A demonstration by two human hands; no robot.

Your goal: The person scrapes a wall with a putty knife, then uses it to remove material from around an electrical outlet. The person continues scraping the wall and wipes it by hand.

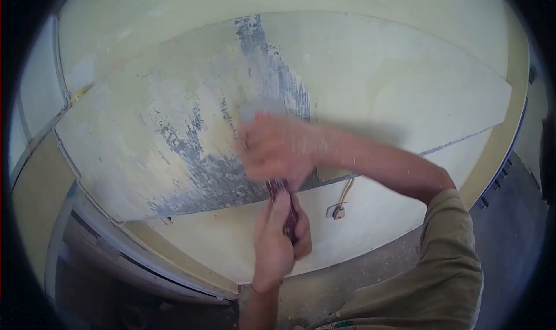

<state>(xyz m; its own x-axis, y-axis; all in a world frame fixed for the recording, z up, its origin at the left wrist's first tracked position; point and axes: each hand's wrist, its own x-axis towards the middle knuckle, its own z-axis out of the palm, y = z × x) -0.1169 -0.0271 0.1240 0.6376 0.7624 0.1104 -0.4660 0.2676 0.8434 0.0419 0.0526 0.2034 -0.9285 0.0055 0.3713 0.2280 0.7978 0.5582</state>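
Against the wall (405, 81), near the middle of its scraped patch (191, 150), both hands grip one scraper (284, 200). The right hand (275, 150) is closed over the upper part of the tool, just below the blade, and appears blurred. The left hand (278, 237) is closed around the dark red handle lower down, directly beneath the right hand and touching it. The blade end lies flat against the wall surface at the right edge of the grey, bare area; the blade itself is mostly hidden behind the right hand.

The scraped patch runs from the upper middle of the wall down toward its lower left, showing grey streaks through pale paint. Right of the hands the paint is unbroken. A cable (346, 191) hangs down the wall just right of the left hand and ends at a small fitting (337, 212). A sleeve (446, 260) covers the right upper arm.
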